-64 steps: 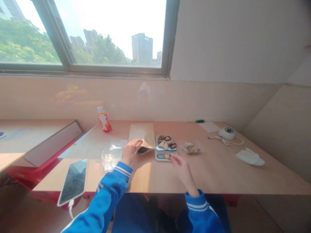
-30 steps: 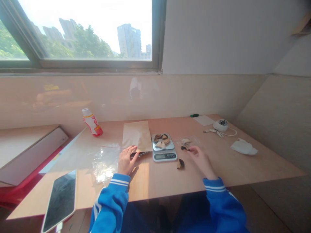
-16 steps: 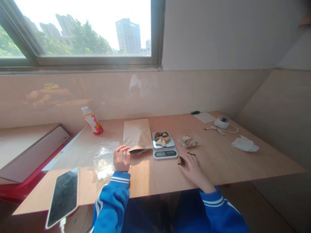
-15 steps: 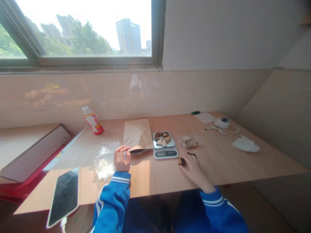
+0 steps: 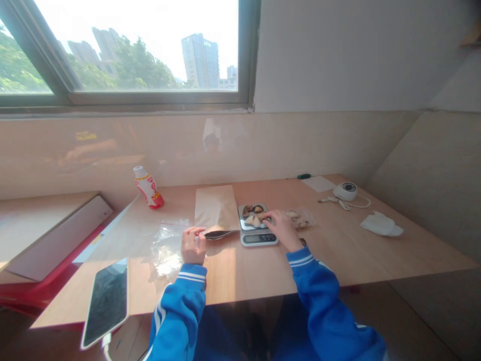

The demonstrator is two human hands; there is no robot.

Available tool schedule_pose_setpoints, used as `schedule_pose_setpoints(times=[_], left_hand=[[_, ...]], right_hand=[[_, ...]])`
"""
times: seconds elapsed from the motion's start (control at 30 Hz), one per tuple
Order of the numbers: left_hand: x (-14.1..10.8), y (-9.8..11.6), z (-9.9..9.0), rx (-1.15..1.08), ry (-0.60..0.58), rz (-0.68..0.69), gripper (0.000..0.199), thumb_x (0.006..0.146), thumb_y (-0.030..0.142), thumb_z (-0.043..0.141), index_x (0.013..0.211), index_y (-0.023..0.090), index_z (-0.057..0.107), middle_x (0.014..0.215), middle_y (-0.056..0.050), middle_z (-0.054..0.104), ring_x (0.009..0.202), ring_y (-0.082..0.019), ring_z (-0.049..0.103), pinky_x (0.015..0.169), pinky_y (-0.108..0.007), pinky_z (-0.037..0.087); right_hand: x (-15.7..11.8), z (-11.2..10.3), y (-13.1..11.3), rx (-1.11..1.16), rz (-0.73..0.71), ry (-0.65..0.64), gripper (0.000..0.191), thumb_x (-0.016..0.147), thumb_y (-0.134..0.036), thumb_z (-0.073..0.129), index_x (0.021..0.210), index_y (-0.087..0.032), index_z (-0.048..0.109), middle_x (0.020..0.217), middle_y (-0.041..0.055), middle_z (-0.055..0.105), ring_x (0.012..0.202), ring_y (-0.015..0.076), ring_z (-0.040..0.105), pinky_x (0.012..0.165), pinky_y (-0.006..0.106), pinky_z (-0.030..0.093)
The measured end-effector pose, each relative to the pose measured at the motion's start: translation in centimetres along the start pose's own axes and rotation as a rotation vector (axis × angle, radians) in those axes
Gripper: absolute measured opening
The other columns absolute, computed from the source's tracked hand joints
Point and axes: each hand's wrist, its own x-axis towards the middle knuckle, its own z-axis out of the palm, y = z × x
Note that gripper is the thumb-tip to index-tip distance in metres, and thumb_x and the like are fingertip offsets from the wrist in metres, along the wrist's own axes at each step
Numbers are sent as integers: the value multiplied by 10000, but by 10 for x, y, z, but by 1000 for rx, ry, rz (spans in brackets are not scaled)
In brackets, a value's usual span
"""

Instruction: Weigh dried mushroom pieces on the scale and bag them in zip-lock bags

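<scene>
1. Hand, right (image 5: 281,228): now above the scale, moved across from the bare counter (image 5: 338,265) in front of it. Fingers (image 5: 269,216) loosely spread, reaching down to the edge of the weighing plate. Whether they pinch anything, cannot tell.
2. Dark mushroom piece: no longer lying on the counter in front of the scale; possibly hidden in the right hand, cannot tell.
3. White digital kitchen scale (image 5: 258,239): lit display, steel plate bearing a heap of brown-and-cream dried mushroom pieces (image 5: 252,214).
4. Clear plastic bag (image 5: 302,218): holds further pale pieces, just right of the scale and partly behind the right hand.
5. Hand, left (image 5: 193,246): beside the scale's far side, fingers (image 5: 191,231) curled, tips near a thin, dark, glossy object (image 5: 217,234). No clear pinch shows.
6. Flat brown kraft-paper envelope (image 5: 216,208): lies behind that dark object.
7. Crumpled clear plastic film (image 5: 167,250): on the counter, just left of the left hand.
</scene>
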Motion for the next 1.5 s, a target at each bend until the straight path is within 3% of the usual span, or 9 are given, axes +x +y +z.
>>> schedule_pose_setpoints(times=[0.17, 0.33, 0.53, 0.7, 0.83, 1.07, 1.2, 1.3, 1.5], left_hand=[[0, -2, -1, -5, -12, 13, 171, 831, 161, 480, 847, 166, 650, 858, -59, 588, 752, -154, 570, 652, -275, 469], [1, 0, -3, 1, 15, 14, 166, 834, 160, 481, 827, 166, 647, 839, -55, 590, 717, -142, 556, 609, -254, 454], [2, 3, -2, 39, 37, -1, 178, 828, 160, 468, 804, 161, 644, 806, -52, 606, 715, -146, 559, 607, -257, 445], [4, 6, -6, 154, 104, -17, 202, 830, 183, 460, 814, 161, 660, 814, -61, 624, 734, -159, 571, 646, -275, 449], [3, 15, -16, 211, 56, -38, 219, 838, 222, 472, 849, 172, 685, 862, -68, 627, 770, -172, 589, 739, -311, 452], [2, 10, -26, 473, 13, -402, 393, 783, 331, 564, 1142, 182, 620, 1173, -169, 579, 1042, -339, 543, 906, -556, 351], [-6, -13, -26, 512, -176, -415, 307, 739, 372, 607, 957, 169, 680, 1081, -183, 627, 1014, -363, 540, 903, -597, 320], [-9, -20, -26, 501, -226, -386, 213, 765, 335, 574, 851, 180, 692, 909, -150, 671, 882, -328, 585, 857, -575, 337], [12, 16, -34, 470, 158, -268, 256, 837, 372, 535, 955, 190, 673, 915, -110, 695, 858, -278, 595, 921, -514, 294]], right_hand=[[-19, -1, 7, 68, 18, 72, 291, 885, -281, 492, 1147, -216, 602, 1069, 95, 657, 1000, 262, 595, 890, 440, 470], [-73, -20, 23, 174, 140, 162, 265, 922, -288, 416, 1083, -208, 611, 1064, 92, 660, 949, 213, 634, 824, 349, 524], [-123, -10, 30, 79, 133, 177, 254, 919, -246, 395, 996, -208, 634, 969, 86, 702, 903, 213, 671, 761, 311, 538], [-123, -8, 29, 50, 169, 140, 271, 926, -250, 375, 1032, -209, 621, 1020, 105, 696, 937, 233, 669, 785, 343, 541], [-122, -9, 31, 53, 199, 139, 270, 919, -253, 376, 1006, -217, 629, 1006, 102, 698, 918, 236, 672, 757, 345, 546], [-121, -9, 30, 54, 163, 123, 266, 912, -233, 372, 962, -213, 633, 971, 94, 700, 919, 243, 664, 753, 346, 527], [-121, -7, 31, 56, 169, 120, 259, 912, -232, 373, 943, -214, 629, 957, 91, 695, 903, 242, 658, 753, 350, 518], [-122, -5, 33, 67, 182, 103, 263, 913, -227, 367, 944, -217, 627, 967, 91, 688, 923, 245, 650, 761, 357, 512], [-122, -9, 31, 174, 224, 123, 268, 905, -269, 375, 947, -216, 634, 977, 101, 685, 930, 252, 637, 773, 375, 506]])
